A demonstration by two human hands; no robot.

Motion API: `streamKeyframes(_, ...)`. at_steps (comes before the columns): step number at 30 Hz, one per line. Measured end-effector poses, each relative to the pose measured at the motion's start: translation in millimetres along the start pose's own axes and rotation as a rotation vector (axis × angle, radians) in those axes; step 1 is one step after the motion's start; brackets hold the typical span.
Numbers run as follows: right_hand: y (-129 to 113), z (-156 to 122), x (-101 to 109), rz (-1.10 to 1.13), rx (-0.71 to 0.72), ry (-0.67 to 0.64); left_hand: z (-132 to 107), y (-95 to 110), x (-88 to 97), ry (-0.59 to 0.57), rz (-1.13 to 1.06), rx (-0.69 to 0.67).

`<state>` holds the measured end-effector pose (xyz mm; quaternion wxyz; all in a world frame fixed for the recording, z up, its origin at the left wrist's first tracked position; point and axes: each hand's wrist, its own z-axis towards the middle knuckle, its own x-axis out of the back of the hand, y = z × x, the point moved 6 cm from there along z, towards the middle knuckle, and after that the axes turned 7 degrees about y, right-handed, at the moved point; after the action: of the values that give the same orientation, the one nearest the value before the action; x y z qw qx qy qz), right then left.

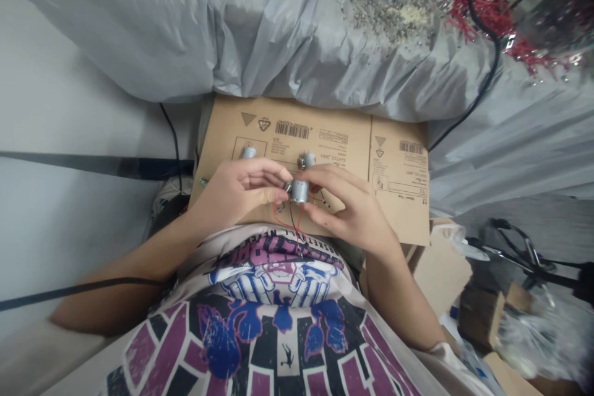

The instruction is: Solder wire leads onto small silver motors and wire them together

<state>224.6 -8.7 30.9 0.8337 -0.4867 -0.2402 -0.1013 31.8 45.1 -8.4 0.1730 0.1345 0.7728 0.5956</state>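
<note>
Both hands meet over a flattened cardboard sheet point(399, 167) close to my body. My right hand point(350, 207) pinches a small silver cylindrical motor point(299, 190), from which thin red and black wires point(290, 223) hang down. My left hand point(241, 189) has its fingers curled in a pinch at the motor's left end, touching a small part there that I cannot make out. Two more silver motors lie on the cardboard, one point(249, 151) at the far left and one point(307, 159) just beyond my fingers.
Crumpled grey plastic sheeting point(223, 31) covers the table beyond the cardboard. On it lie a heap of small metal parts point(394, 12) and a pile of red wires point(482, 6), crossed by a black cable point(492, 68). Cardboard boxes point(482, 309) stand at lower right.
</note>
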Motion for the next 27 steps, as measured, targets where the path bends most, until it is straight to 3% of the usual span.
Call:
streamKeyframes(9,0.9,0.4,-0.8,0.0,-0.018,0.004,-1.4,-2.6,-3.8,0.026,-0.026,0.054)
streamKeyframes(19,7.4,-7.5,-3.0,0.056,-0.061,0.097,0.3,-17.3,-5.6,-0.004,-0.174,0.12)
streamKeyframes(27,13.2,-11.1,-17.4,0.124,-0.127,0.07,1.6,-13.0,-3.0,0.086,-0.243,0.086)
